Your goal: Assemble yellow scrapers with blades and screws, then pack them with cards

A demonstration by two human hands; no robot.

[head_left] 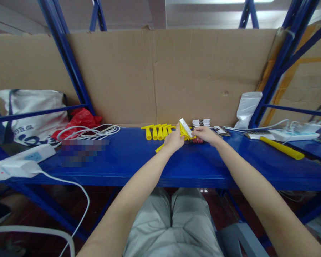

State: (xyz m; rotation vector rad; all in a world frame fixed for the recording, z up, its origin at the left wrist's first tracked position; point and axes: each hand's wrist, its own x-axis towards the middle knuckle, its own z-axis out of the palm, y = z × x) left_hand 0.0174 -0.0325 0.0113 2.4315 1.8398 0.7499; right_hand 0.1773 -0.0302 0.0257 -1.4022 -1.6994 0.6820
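Note:
My left hand is closed round a yellow scraper-like tool, whose handle end sticks out below the palm. A white strip lies slanted across the tool's head, between my two hands. At the strip's lower right end, the fingertips of my right hand pinch its edge. Just left of my hands stands a row of several similar yellow tools with round handles. Behind my right hand is a stack of small white packs. A dark red item shows partly under my hands.
The blue shelf table has a cardboard wall behind it. At left are a cloth bag, a red plastic bag, coiled white cable and a power strip. A yellow rod and another power strip lie right.

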